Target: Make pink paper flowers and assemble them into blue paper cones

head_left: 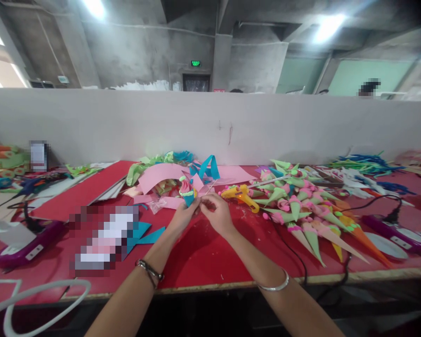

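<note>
1. I see left hand [188, 209] closed on a blue-and-pink cone [186, 191] — just beyond its fingers, long axis tilted, tip downward.
2. Right hand [220, 214] just beside, fingertips bunched — I can't tell its hold.

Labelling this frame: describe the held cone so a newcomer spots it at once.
Over the middle of the red table, find the left hand. It holds the cone wide end up, blue below, pink on top. Unlike the cone heap lying to the right, it is in hand.
</note>
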A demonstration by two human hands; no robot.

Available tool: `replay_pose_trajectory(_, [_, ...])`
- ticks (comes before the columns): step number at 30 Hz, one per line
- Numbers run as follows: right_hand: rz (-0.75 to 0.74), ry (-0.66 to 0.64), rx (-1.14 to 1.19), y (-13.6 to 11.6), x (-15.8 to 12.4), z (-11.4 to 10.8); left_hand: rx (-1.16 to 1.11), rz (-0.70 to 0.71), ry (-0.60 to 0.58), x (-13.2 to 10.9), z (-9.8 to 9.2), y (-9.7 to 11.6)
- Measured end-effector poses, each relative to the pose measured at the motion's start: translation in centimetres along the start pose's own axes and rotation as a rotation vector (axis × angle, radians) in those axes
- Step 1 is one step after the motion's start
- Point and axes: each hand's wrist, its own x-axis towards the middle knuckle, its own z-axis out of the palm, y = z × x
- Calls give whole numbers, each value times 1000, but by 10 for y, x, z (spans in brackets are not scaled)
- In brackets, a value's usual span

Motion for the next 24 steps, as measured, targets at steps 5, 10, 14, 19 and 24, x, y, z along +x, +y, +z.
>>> replay_pose_trajectory(5, [-10,39,-43,-5,0,0,-158,-49,-18,-4,3,6])
replay_pose_trajectory(10, [-28,38,-41,-9,0,2,-191,-59,-38,-6,3,10])
replay_pose_trajectory(14, [-30,44,-43,-9,-1,1,-193,-56,-56,-6,2,8])
replay_pose_trajectory(19, [-71,-1,-121,-5,-1,-2,-157,-16,-3,-3,-1,2])
replay_pose_trajectory(24, [-125,-16,-243,-3,-1,-4,-130,9,4,-1,-2,-2])
